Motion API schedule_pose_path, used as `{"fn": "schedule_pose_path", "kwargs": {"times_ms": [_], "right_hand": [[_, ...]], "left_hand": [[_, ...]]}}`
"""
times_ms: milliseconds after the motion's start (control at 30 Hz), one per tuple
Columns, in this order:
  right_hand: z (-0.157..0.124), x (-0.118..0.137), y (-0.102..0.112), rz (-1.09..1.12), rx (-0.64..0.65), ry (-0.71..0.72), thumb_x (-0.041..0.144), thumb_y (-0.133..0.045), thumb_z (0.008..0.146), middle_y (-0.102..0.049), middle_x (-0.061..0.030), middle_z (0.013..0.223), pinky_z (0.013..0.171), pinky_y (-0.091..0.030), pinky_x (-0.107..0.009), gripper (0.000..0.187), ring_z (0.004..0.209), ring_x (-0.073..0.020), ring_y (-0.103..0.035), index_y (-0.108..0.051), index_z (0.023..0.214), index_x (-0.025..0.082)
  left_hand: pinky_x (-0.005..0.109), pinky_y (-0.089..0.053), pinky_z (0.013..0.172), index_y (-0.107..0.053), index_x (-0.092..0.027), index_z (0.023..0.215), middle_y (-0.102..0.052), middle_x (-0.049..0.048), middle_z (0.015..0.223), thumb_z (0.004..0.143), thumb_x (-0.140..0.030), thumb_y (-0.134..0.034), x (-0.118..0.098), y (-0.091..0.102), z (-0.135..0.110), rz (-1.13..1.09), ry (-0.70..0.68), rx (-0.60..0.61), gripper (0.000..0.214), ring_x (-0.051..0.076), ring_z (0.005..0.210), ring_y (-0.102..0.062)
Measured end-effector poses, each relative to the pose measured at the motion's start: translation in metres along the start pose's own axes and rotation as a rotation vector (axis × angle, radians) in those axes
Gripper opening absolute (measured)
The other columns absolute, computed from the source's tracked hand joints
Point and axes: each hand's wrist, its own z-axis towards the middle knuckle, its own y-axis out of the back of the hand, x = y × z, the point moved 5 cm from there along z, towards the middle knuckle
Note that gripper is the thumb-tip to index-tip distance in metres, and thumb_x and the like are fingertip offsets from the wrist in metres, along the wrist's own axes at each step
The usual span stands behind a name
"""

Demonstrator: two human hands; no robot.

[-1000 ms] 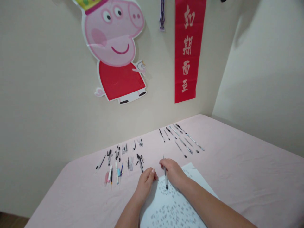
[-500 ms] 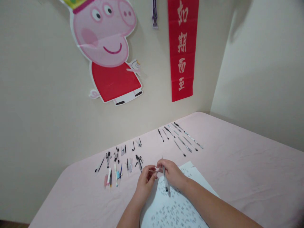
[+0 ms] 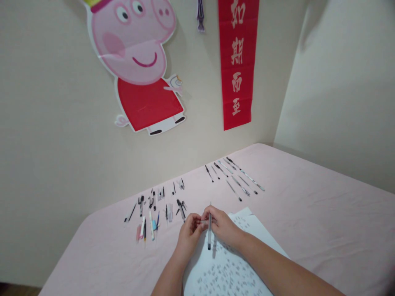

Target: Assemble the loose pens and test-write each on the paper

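A grey pen (image 3: 209, 234) is pinched in my right hand (image 3: 222, 227), its tip pointing down toward me just above a white sheet of paper (image 3: 234, 263) covered in scribbles. The fingers of my left hand (image 3: 189, 232) curl in and pinch at the pen's upper part, a small pale piece showing between the two hands. Both hands hover over the pink tablecloth (image 3: 308, 222) at the sheet's far edge.
Several pens (image 3: 236, 179) lie in a row at the back right of the table. Pen parts and caps (image 3: 154, 209) are scattered to the left of my hands. Behind stand a cream wall with a cartoon pig cutout (image 3: 138, 65) and a red banner (image 3: 237, 61).
My left hand has lifted off the table and come up to the pen held by my right hand. The pen has swung from slanted to nearly upright.
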Motion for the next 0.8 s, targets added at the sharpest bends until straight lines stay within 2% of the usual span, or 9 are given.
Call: {"fn": "schedule_pose_path", "kwargs": {"times_ms": [333,433,567,633,700,800], "right_hand": [[-0.002,0.005,0.001,-0.001,-0.012,0.051,0.006,-0.053,0.075,-0.06,0.001,0.082,0.071,-0.044,-0.024,0.017,0.076,-0.0136,-0.058,-0.055,0.086,0.02],[-0.004,0.008,0.002,0.021,-0.033,0.063,0.018,-0.053,0.082,-0.06,0.0001,0.081,0.069,-0.045,-0.025,0.01,0.075,-0.0142,-0.057,-0.055,0.092,0.02],[-0.006,0.007,0.012,0.055,-0.153,0.014,0.038,-0.041,0.092,-0.06,-0.0021,0.082,0.072,-0.045,-0.029,0.031,0.075,-0.0159,-0.057,-0.056,0.112,0.02],[-0.007,0.005,0.018,0.04,-0.211,-0.013,0.044,-0.039,0.092,-0.059,-0.0029,0.081,0.073,-0.045,-0.03,0.037,0.075,-0.0161,-0.057,-0.062,0.108,0.02],[-0.005,0.001,0.021,0.066,-0.239,-0.048,0.048,-0.04,0.091,-0.057,-0.0024,0.076,0.067,-0.045,-0.029,0.039,0.069,-0.0153,-0.055,-0.066,0.097,0.019],[-0.002,-0.01,0.02,0.219,-0.243,-0.123,0.047,-0.049,0.086,-0.052,0.0019,0.061,0.057,-0.042,-0.026,0.032,0.058,-0.0137,-0.051,-0.062,0.091,0.018]], "left_hand": [[0.025,-0.045,0.062,-0.056,-0.017,0.078,-0.06,-0.0011,0.068,0.069,-0.037,-0.07,-0.002,0.0,0.0,-0.124,0.027,-0.019,0.026,0.012,0.064,-0.056],[0.024,-0.044,0.06,-0.057,-0.016,0.075,-0.059,-0.0005,0.067,0.068,-0.039,-0.071,-0.001,0.002,0.0,-0.165,0.029,-0.044,0.028,0.012,0.063,-0.055],[0.023,-0.043,0.057,-0.06,-0.015,0.08,-0.059,-0.0016,0.065,0.064,-0.038,-0.075,0.001,0.007,0.0,-0.236,0.055,-0.1,0.032,0.011,0.059,-0.054],[0.023,-0.043,0.057,-0.061,-0.015,0.083,-0.059,-0.0018,0.064,0.064,-0.038,-0.075,0.002,0.01,0.0,-0.253,0.078,-0.123,0.033,0.01,0.057,-0.053],[0.023,-0.043,0.058,-0.063,-0.015,0.084,-0.06,-0.0013,0.064,0.065,-0.038,-0.075,0.002,0.012,-0.001,-0.257,0.101,-0.145,0.033,0.01,0.057,-0.054],[0.022,-0.043,0.059,-0.063,-0.015,0.083,-0.062,-0.0006,0.065,0.065,-0.037,-0.075,0.001,0.015,-0.002,-0.26,0.122,-0.164,0.031,0.01,0.059,-0.055]]}}
